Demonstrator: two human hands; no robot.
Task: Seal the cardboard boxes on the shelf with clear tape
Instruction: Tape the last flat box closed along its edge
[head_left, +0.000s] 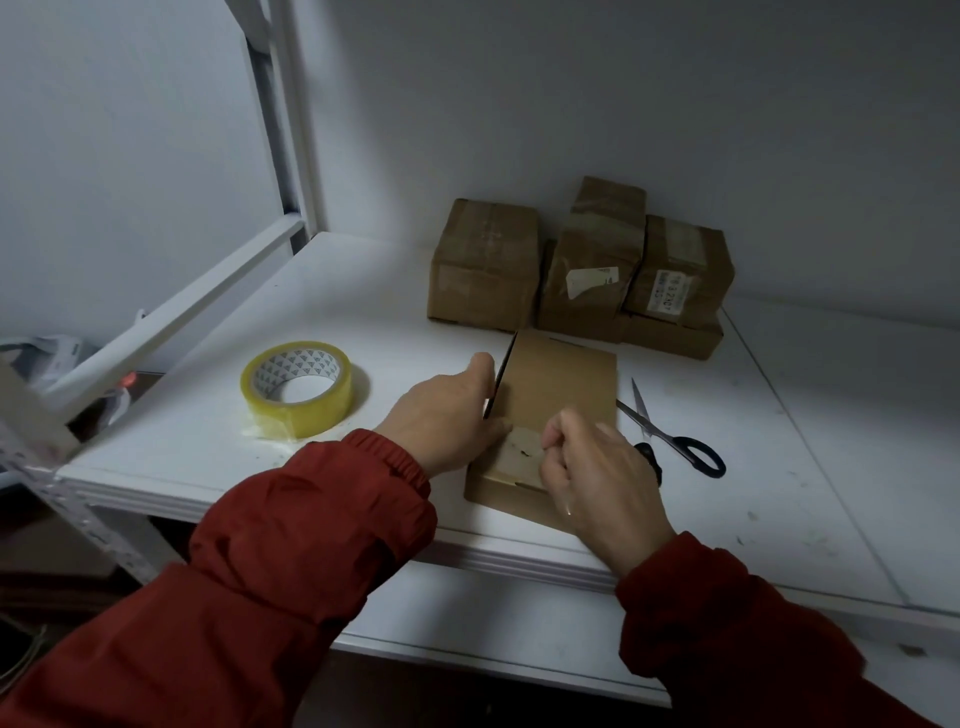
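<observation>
- Head view: a flat brown box (558, 395) lies on the white shelf (363, 291), close to its front edge.
- The left hand (447, 415) lies flat against the left side of the box and holds it in place. Its grip is loose, not closed around anything.
- The right hand (592, 478) is bent at the near end of the box, where a shiny bit of tape (522, 454) sits. The fingers are curled in, but I cannot tell if they pinch the tape or just press it.
- The step now looks like rubbing the tape down flat.
- To do it well, keep the left hand pushing so the box cannot slide.
- Rub from the middle out to the edges so no bumps stay.
- Press the tape over the near edge too, so the flap stays shut.
- The tape roll (297, 388) sits to the left and the scissors (670, 434) just right of the box, both near for the next piece.
- More boxes (576, 260) wait at the back by the wall.
</observation>
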